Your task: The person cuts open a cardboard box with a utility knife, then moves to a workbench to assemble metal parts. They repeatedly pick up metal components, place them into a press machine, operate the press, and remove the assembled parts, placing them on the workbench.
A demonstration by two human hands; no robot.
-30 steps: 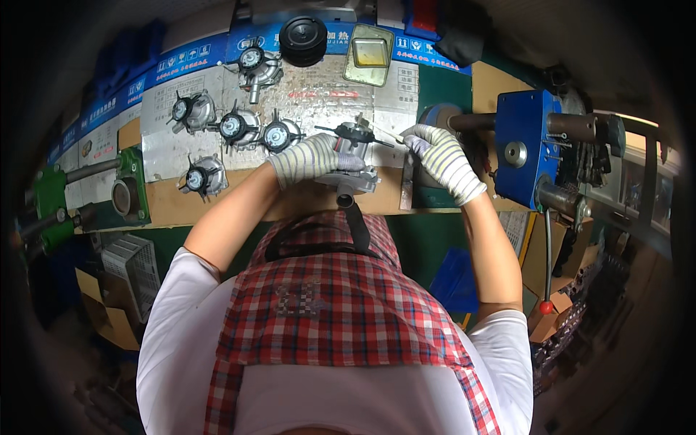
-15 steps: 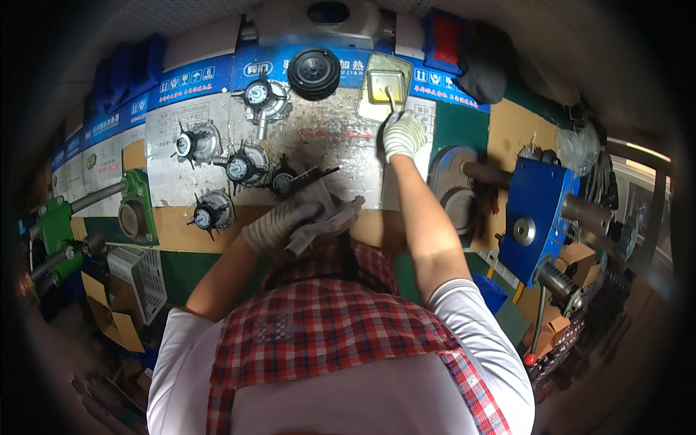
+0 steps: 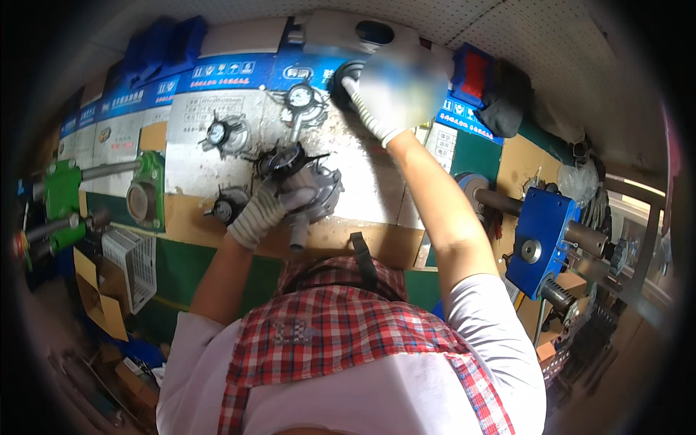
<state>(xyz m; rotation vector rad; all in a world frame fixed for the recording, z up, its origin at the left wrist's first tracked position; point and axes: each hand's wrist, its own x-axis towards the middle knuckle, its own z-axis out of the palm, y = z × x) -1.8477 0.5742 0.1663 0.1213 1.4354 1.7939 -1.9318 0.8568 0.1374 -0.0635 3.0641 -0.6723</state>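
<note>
My left hand (image 3: 259, 216), in a striped work glove, is closed around a grey cast-metal pump housing (image 3: 324, 197) with a pipe stub pointing toward me. Just behind it, a pump with a black hub (image 3: 286, 158) partly overlaps the housing in view. Farther up, my gloved right hand (image 3: 371, 122) reaches to the black grooved pulley (image 3: 339, 93). One finger or the thumb lies against the pulley's rim. A blurred patch covers the rest of that hand's fingers and whatever is beside them.
Other pumps stand on the cardboard-covered bench: one at the back (image 3: 301, 100), one at left (image 3: 226, 135) and one nearer (image 3: 233, 203). A green fixture (image 3: 147, 196) is at left, a blue one (image 3: 540, 239) at right. Blue bins (image 3: 165, 45) line the back.
My right hand has moved left from a brush in the shallow tray of yellow liquid to the pulley. My left hand has turned the housing. The view has shifted; the tray is now hidden.
</note>
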